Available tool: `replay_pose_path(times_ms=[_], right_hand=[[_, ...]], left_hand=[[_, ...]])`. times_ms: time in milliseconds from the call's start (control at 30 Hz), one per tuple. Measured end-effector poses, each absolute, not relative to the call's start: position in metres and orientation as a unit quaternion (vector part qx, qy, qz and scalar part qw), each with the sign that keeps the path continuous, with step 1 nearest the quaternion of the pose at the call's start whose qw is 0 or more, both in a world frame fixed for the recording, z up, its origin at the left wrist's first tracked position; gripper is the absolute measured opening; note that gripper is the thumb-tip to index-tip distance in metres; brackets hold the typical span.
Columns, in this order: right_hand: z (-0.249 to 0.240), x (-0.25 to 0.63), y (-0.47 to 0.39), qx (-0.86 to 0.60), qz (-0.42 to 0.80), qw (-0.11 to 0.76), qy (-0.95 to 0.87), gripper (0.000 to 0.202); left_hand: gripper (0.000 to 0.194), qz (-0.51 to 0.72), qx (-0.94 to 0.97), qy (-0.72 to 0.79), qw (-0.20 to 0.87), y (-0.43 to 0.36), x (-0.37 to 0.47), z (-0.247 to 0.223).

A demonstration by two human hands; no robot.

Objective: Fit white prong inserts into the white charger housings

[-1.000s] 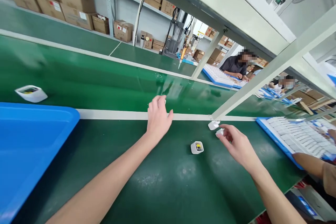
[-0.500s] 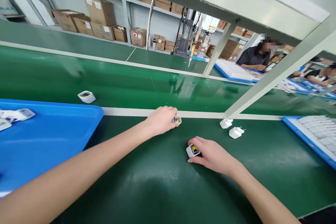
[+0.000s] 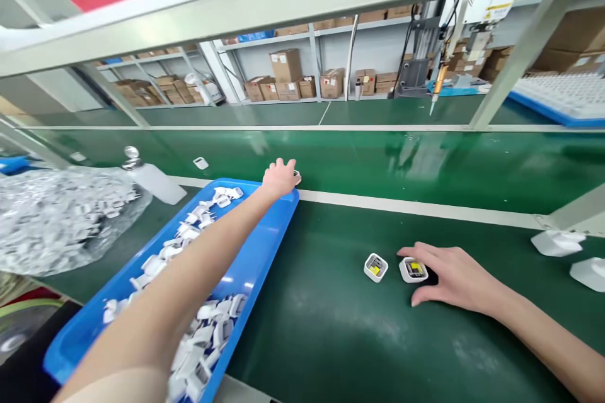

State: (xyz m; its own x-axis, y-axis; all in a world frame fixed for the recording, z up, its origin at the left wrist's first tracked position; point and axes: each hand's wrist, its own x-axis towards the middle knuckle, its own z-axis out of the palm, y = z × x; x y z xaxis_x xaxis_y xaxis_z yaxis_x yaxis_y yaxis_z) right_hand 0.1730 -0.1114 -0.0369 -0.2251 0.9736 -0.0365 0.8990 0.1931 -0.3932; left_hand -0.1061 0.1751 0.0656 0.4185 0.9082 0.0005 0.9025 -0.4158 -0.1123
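My left hand [image 3: 280, 177] reaches over the belt at the tray's far corner. Its fingers are closed at a white charger housing [image 3: 297, 177], mostly hidden behind the hand. On the green table, my right hand [image 3: 447, 277] is spread around another open-topped charger housing [image 3: 413, 270], with yellow and dark parts inside; the thumb stands apart from it. Just left of that one, a similar housing [image 3: 375, 267] stands alone, its open end up. Under my left arm lies a blue tray [image 3: 255, 264] with many white plug pieces.
A clear bag [image 3: 61, 220] of white parts and a pump bottle [image 3: 154, 179] are at left. A white piece [image 3: 200, 164] lies on the green belt [image 3: 340, 164]. Two white plugs [image 3: 558, 242] sit by a post at right. A frame beam [image 3: 283, 6] crosses above.
My view has swung left. The housing from my left hand now stands on the table, and that hand has moved to another by the tray. My right hand's fingers have spread around its housing.
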Motion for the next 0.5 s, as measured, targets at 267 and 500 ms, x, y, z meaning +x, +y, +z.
replay_pose_path(times_ms=[267, 500], right_hand=[[-0.057, 0.178, -0.121, -0.588, 0.114, 0.202, -0.775, 0.055], [-0.054, 0.176, -0.120, -0.592, 0.130, 0.198, -0.770, 0.051]], left_hand=[[0.034, 0.047, -0.892, -0.450, 0.008, 0.168, -0.065, 0.040], [0.045, 0.081, -0.951, -0.295, -0.032, 0.111, -0.030, 0.010]])
